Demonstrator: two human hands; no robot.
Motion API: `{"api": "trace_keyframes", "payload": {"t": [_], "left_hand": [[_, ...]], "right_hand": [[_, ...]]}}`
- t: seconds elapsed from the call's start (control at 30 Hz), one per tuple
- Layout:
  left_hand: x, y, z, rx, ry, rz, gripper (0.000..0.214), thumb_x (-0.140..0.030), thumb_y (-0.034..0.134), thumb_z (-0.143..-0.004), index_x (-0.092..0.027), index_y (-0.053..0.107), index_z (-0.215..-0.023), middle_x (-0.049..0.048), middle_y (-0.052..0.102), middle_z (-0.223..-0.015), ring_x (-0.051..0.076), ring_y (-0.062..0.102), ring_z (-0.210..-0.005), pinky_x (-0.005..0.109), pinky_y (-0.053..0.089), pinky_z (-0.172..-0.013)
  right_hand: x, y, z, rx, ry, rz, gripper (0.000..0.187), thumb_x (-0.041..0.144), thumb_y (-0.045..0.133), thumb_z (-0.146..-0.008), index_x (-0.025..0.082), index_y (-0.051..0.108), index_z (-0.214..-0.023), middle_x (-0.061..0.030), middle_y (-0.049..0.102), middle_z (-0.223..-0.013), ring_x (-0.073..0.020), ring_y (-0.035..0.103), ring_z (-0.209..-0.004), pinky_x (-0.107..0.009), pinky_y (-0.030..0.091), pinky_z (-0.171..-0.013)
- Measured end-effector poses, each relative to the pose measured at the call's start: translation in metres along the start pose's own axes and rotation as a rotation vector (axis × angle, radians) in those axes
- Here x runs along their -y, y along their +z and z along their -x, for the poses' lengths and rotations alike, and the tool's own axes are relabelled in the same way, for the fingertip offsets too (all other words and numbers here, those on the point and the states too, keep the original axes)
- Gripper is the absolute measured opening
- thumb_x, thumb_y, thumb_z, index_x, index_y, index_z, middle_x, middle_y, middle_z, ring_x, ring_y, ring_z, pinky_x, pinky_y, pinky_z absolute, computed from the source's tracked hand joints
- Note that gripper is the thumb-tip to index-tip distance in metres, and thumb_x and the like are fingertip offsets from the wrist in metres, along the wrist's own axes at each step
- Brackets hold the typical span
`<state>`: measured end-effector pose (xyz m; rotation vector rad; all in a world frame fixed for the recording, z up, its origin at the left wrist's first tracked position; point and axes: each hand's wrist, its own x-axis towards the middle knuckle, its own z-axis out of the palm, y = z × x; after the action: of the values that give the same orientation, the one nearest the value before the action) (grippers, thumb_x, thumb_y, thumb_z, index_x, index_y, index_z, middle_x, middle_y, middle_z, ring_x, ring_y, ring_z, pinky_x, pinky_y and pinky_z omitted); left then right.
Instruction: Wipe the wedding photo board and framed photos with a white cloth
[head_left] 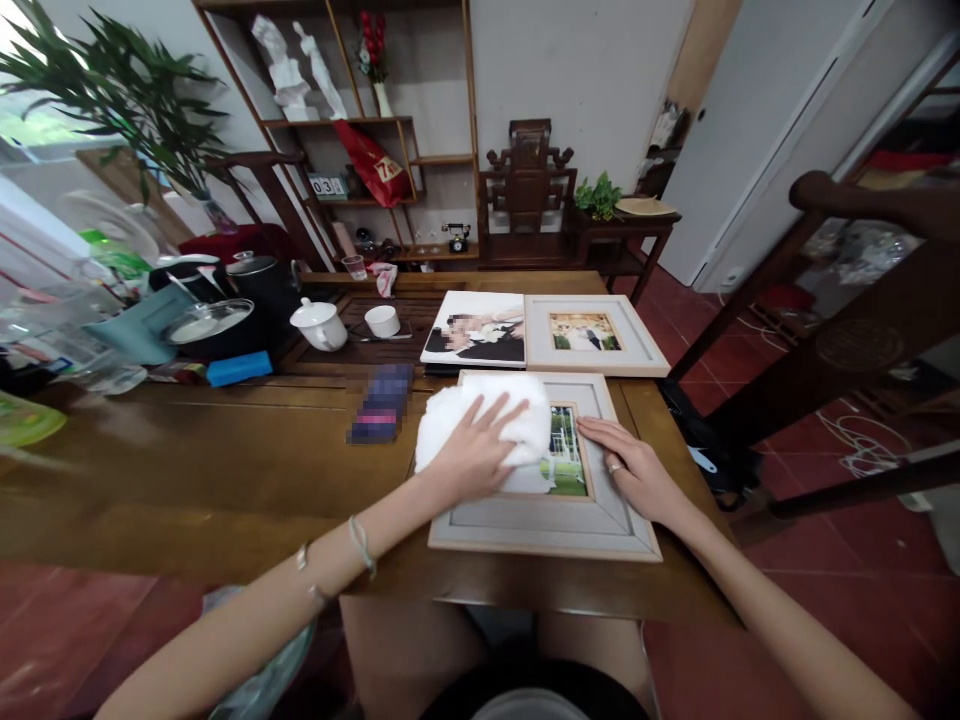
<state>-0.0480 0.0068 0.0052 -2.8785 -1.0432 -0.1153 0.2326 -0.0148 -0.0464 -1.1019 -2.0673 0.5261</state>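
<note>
A picture frame with a wide pale mat and a light wooden border lies flat near the table's front edge. My left hand rests on a folded white cloth, fingers spread over its top. That cloth covers the left part of the frame and of the photo inside it, which shows greenery and a white structure. On the frame's right side lies my right hand, its fingers stretched out flat and the tips at the photo's inner edge. A ring is on one of its fingers.
Behind lie a second framed picture and a photo panel. A blurred phone-like item is left of the cloth. Further left stand a white cup, lidded white bowl, dark pot and blue block.
</note>
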Motion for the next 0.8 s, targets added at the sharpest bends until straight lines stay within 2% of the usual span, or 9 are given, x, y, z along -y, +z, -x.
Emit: {"api": "trace_keyframes", "payload": {"t": [0.17, 0.33, 0.47, 0.6, 0.7, 0.8], "left_hand": [[0.034, 0.006, -0.037, -0.070, -0.005, -0.101, 0.031, -0.034, 0.051, -0.090, -0.013, 0.070, -0.103, 0.0121, 0.021, -0.156, 0.035, 0.013, -0.144, 0.055, 0.010, -0.115], [0.035, 0.007, -0.041, 0.018, 0.033, -0.036, 0.036, -0.035, 0.046, -0.093, -0.015, 0.064, -0.117, 0.0079, 0.025, -0.155, 0.035, 0.011, -0.144, 0.056, 0.015, -0.114], [0.010, -0.006, -0.019, 0.134, 0.046, 0.045, 0.034, -0.031, 0.047, -0.092, -0.015, 0.064, -0.117, 0.0088, 0.029, -0.154, 0.036, 0.015, -0.143, 0.058, 0.020, -0.112], [-0.039, -0.026, 0.023, 0.230, 0.060, 0.169, 0.032, -0.031, 0.051, -0.089, -0.018, 0.066, -0.115, 0.0097, 0.032, -0.152, 0.039, 0.020, -0.141, 0.061, 0.023, -0.110], [-0.076, -0.033, 0.052, 0.193, 0.137, 0.251, 0.031, -0.035, 0.054, -0.087, -0.020, 0.067, -0.111, 0.0079, 0.021, -0.156, 0.040, 0.013, -0.143, 0.062, 0.020, -0.111], [-0.093, -0.030, 0.064, 0.142, 0.157, 0.249, 0.029, -0.037, 0.059, -0.084, -0.020, 0.069, -0.105, 0.0071, 0.010, -0.159, 0.041, 0.006, -0.143, 0.062, 0.015, -0.112]], "right_hand": [[0.000, 0.000, 0.000, 0.000, -0.006, -0.002, 0.058, 0.005, 0.040, -0.078, 0.025, 0.058, -0.129, -0.0049, 0.059, -0.134, -0.0239, 0.050, -0.128, -0.055, 0.039, -0.109], [0.000, 0.000, -0.001, 0.016, 0.025, 0.011, 0.060, 0.003, 0.037, -0.077, 0.024, 0.059, -0.128, -0.0054, 0.059, -0.133, -0.0228, 0.050, -0.128, -0.054, 0.038, -0.110], [0.002, 0.002, -0.002, -0.016, 0.043, 0.009, 0.058, 0.003, 0.038, -0.077, 0.024, 0.061, -0.126, -0.0054, 0.060, -0.132, -0.0228, 0.052, -0.127, -0.054, 0.038, -0.110], [0.003, 0.003, -0.002, -0.032, 0.056, 0.005, 0.057, 0.004, 0.040, -0.077, 0.024, 0.062, -0.125, -0.0052, 0.061, -0.131, -0.0231, 0.052, -0.126, -0.053, 0.038, -0.111], [0.004, 0.003, -0.002, -0.032, 0.068, 0.011, 0.057, 0.004, 0.040, -0.076, 0.024, 0.062, -0.124, -0.0050, 0.062, -0.130, -0.0231, 0.053, -0.126, -0.053, 0.038, -0.110], [0.004, 0.002, -0.002, -0.031, 0.068, 0.013, 0.056, 0.004, 0.040, -0.077, 0.025, 0.062, -0.124, -0.0044, 0.062, -0.130, -0.0228, 0.053, -0.125, -0.052, 0.038, -0.111]]}}
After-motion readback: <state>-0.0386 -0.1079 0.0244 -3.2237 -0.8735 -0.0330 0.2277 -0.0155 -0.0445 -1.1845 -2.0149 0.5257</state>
